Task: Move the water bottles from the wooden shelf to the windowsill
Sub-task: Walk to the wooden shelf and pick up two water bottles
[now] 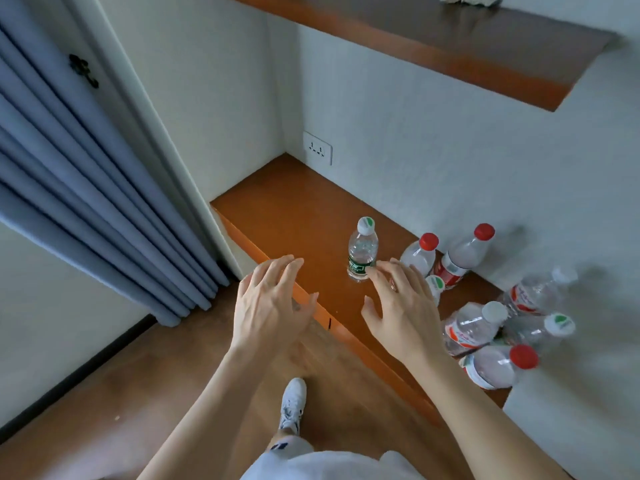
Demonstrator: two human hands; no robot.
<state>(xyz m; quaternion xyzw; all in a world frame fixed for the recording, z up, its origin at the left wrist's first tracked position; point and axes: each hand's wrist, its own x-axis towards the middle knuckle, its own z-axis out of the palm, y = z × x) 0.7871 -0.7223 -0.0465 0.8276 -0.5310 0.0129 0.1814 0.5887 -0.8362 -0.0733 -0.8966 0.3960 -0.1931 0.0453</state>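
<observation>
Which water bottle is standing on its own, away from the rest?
The green-labelled bottle by the right hand; the other bottles crowd together further right.

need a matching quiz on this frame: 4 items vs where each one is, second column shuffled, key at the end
Items:
1 green-label bottle
2 wall socket
3 blue curtain
4 white shoe

Places:
a on the floor
b upright on the wooden shelf
c hanging at the left
d mounted above the shelf's far corner

Pairs: 1-b, 2-d, 3-c, 4-a
</observation>
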